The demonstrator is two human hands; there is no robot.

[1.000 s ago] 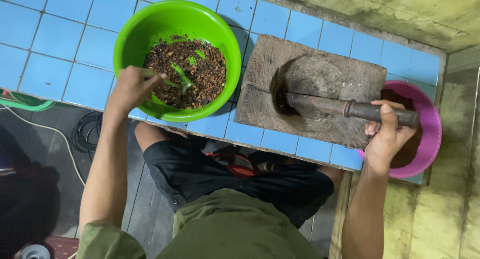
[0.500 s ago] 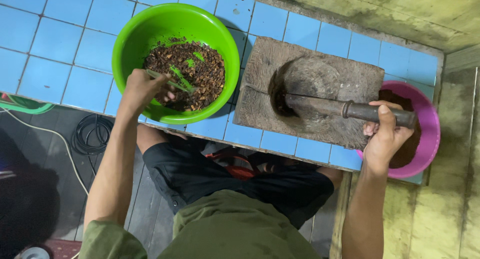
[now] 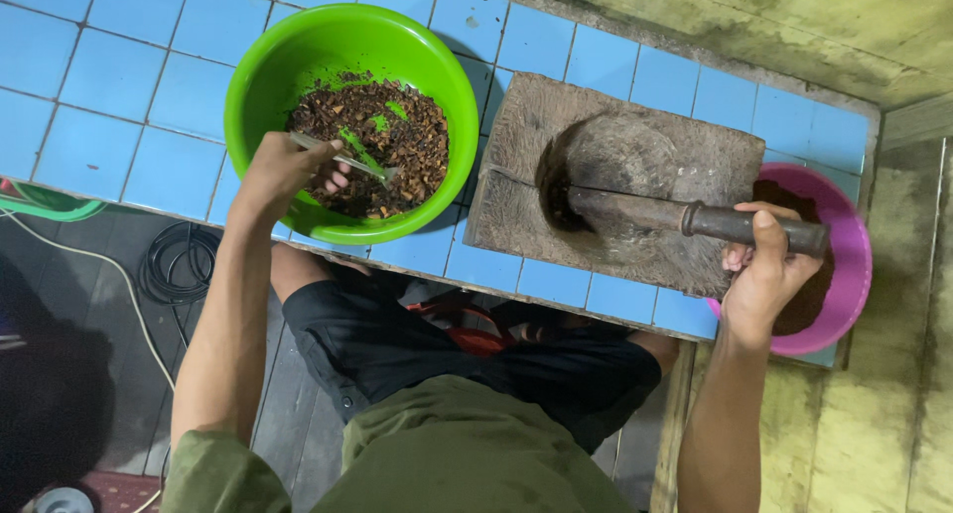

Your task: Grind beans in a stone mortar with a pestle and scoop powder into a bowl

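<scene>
My left hand (image 3: 281, 172) reaches into a green plastic bowl (image 3: 298, 47) and holds a spoon (image 3: 349, 160), whose tip rests in the dark brown chopped pieces (image 3: 397, 151) with a few green bits. My right hand (image 3: 764, 272) grips the handle of a long metal pestle (image 3: 685, 217). Its far end sits in the hollow of a wooden block mortar (image 3: 635, 136) on the blue tiled counter (image 3: 119, 96).
A pink bowl (image 3: 854, 275) with dark ground material stands at the counter's right end, partly behind my right hand. Black cables (image 3: 174, 270) and a green hose (image 3: 50, 207) lie on the floor at left. A mossy wall (image 3: 874, 27) borders the counter.
My left hand has shifted a little to the right inside the green bowl, and the spoon now shows in it. The right hand has stayed on the pestle handle.
</scene>
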